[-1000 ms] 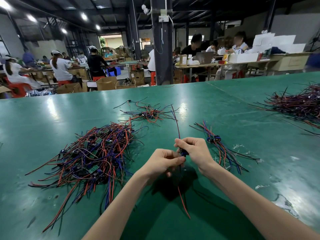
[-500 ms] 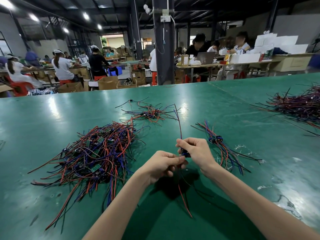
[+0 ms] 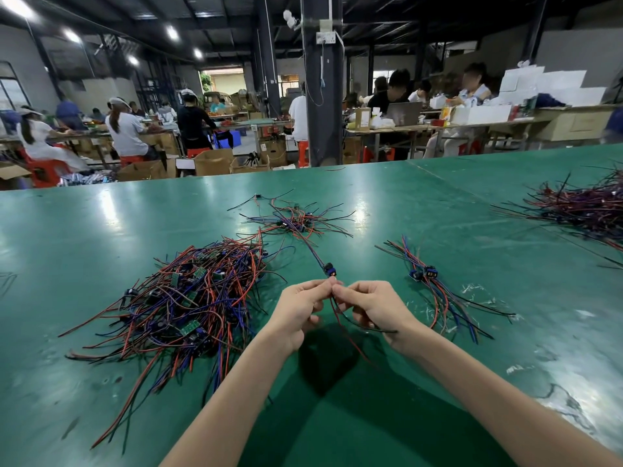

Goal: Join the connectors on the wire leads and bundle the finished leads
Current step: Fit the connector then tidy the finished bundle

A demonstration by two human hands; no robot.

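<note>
My left hand (image 3: 298,306) and my right hand (image 3: 372,303) meet fingertip to fingertip above the green table (image 3: 387,416). Between them they pinch a wire lead whose dark blue connector (image 3: 329,268) sticks up just past the fingertips. Red and black wire ends (image 3: 350,326) hang down below my right hand. A big tangle of red, blue and black leads with small green boards (image 3: 188,298) lies to the left. To the right lies a small bunch of leads with blue connectors (image 3: 435,284).
A smaller scatter of leads (image 3: 296,220) lies farther back in the middle. Another heap of leads (image 3: 583,207) sits at the far right edge. Beyond the table's far edge stand a dark pillar (image 3: 322,96), cardboard boxes and several people at other benches.
Both hands have shifted along the lead, so the blue connector, earlier tucked between the fingers, now stands free above the fingertips. The wire ends below have swung right.
</note>
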